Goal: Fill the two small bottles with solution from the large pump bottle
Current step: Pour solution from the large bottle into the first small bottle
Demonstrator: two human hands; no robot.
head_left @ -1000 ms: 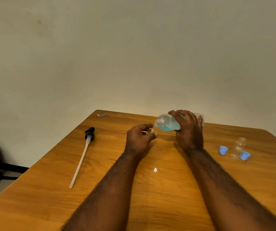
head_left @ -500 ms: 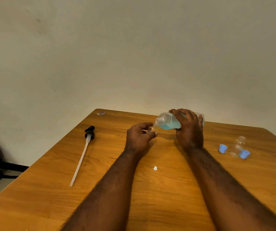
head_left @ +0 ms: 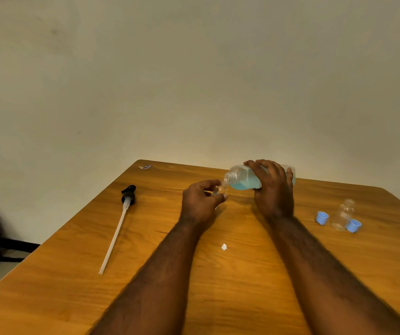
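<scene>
My right hand [head_left: 272,189] grips the large clear bottle [head_left: 243,181], which lies tipped on its side with its open neck pointing left. Blue solution fills its lower part. My left hand [head_left: 200,204] pinches a small clear bottle [head_left: 219,189] just below that neck, mouth tilted up toward it; fingers hide most of the small bottle. A second small clear bottle [head_left: 344,213] stands on the table at the right, uncapped, between two blue caps [head_left: 322,217] [head_left: 353,225].
The black pump head with its long white tube [head_left: 119,226] lies on the wooden table [head_left: 242,286] at the left. A small white scrap [head_left: 223,247] lies between my forearms. The table's left edge drops to the floor; a wall stands behind.
My left hand has lifted the small bottle slightly, closer under the large bottle's neck. The large bottle stays tipped in my right hand.
</scene>
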